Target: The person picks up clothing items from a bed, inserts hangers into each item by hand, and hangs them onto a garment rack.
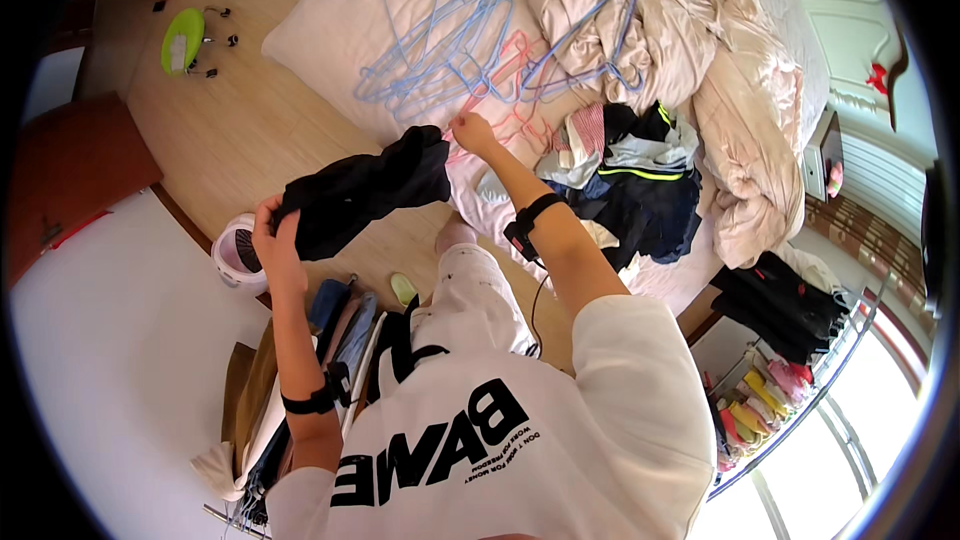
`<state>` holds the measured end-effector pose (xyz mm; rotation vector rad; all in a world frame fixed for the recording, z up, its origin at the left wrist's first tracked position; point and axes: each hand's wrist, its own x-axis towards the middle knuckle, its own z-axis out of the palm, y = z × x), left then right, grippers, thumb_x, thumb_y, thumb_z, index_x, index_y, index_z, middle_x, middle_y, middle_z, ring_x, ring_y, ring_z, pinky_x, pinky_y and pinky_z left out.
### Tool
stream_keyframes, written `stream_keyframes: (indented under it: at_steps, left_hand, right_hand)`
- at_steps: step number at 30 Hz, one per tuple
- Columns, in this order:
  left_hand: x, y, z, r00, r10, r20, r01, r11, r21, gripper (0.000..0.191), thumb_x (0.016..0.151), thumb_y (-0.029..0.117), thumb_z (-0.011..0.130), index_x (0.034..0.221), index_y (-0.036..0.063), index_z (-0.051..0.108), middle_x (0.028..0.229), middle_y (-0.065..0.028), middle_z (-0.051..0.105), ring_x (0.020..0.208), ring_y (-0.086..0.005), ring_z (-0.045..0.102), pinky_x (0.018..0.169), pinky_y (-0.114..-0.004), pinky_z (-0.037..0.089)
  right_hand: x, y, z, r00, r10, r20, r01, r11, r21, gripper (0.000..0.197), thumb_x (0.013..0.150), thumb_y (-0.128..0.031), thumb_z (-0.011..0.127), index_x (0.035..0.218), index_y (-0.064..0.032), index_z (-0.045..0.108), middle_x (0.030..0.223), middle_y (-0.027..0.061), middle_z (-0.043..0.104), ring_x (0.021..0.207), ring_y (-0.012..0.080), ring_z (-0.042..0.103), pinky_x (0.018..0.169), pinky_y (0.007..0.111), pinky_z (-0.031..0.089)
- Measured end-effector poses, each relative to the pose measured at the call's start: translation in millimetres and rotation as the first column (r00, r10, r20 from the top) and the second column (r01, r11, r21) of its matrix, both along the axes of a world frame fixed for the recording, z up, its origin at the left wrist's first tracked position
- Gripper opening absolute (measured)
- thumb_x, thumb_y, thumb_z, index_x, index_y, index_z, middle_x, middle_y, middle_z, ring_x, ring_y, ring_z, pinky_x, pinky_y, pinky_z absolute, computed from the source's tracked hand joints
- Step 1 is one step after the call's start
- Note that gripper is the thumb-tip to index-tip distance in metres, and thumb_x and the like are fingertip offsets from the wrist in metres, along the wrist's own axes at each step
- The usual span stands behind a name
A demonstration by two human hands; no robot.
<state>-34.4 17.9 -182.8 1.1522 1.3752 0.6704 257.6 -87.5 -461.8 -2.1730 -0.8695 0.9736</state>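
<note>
A black garment (360, 195) hangs stretched between my two hands, over the floor beside the bed. My left hand (277, 240) grips its left end, with the thumb over the cloth. My right hand (471, 133) is closed beside the garment's other end, above the bed's edge; the fingers hide whether it pinches cloth or a pink hanger. Pink hangers (517, 64) lie just past that hand, next to a heap of blue hangers (442, 45). A pile of mixed clothes (645, 195), with black, white and striped pieces, rests on the bed to the right.
A rumpled beige quilt (757, 135) covers the bed's right side. Clothes hang on a rail (232, 521) at lower left and a rack (825, 382) at right. A pail (240, 255) stands by the left wall, a green stool (184, 41) farther off. A green slipper (403, 289) lies near my feet.
</note>
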Motion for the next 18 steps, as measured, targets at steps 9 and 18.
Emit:
stream_keyframes:
  at_steps: [9,18]
  left_hand:
    - [21,22,-20,0.980,0.198,0.022,-0.195,0.976,-0.101,0.022,0.085,0.003,0.059,0.107,0.0012,0.056,0.101,-0.0050,0.059,0.093,-0.0133,0.057,0.086,-0.025,0.045]
    - [19,38,-26,0.969,0.248,0.020,-0.245,0.965,-0.097,0.023,0.087,0.003,0.056,0.109,0.0010,0.056,0.104,-0.0064,0.061,0.094,-0.0153,0.059,0.086,-0.028,0.048]
  right_hand:
    - [42,148,-70,0.989,-0.079,-0.127,0.091,0.992,0.087,0.039,0.075,-0.017,0.054,0.109,-0.0022,0.066,0.105,0.0253,0.065,0.100,0.0393,0.061,0.090,0.042,0.048]
    - [47,201,-165,0.991,-0.120,-0.059,0.106,0.975,-0.195,0.026,0.078,-0.019,0.057,0.096,-0.0027,0.068,0.088,0.0165,0.066,0.079,0.0283,0.063,0.070,0.037,0.052]
